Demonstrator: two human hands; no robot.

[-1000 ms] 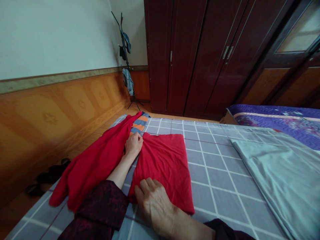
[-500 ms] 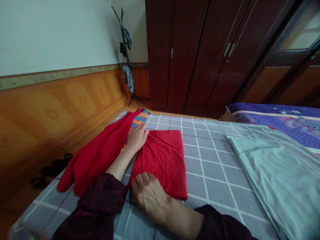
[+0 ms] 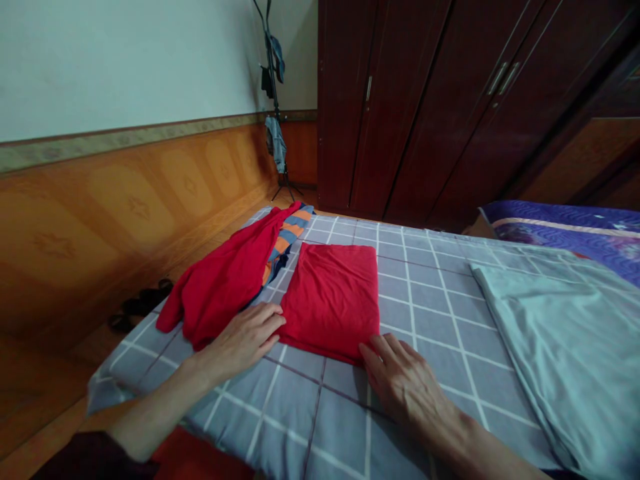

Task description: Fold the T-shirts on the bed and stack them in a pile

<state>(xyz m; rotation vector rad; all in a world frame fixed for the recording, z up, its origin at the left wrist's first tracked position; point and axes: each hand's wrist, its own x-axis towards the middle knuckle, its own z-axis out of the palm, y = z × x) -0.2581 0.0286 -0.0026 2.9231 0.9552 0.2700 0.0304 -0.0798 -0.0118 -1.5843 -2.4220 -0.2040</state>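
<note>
A red cloth folded into a rough rectangle (image 3: 333, 300) lies flat on the grey checked bedding (image 3: 425, 313). My left hand (image 3: 247, 340) touches its near left corner, fingers close together and bent. At the near right corner, my right hand (image 3: 405, 373) has its fingertips on the cloth's edge, with the thumb side hidden. To the left lies a loose red garment (image 3: 225, 280) beside an orange and grey striped one (image 3: 287, 240).
Pale green fabric (image 3: 560, 333) spreads over the right side of the bed. Beyond stand a dark red wardrobe (image 3: 400, 100) and a coat rack (image 3: 274, 80). Dark shoes (image 3: 143, 303) are on the floor at left. A purple cover (image 3: 565, 230) lies at the back right.
My left hand has come back from the cloth's far left side to its near left corner. My right hand has moved right, to the near right corner. The view has shifted slightly.
</note>
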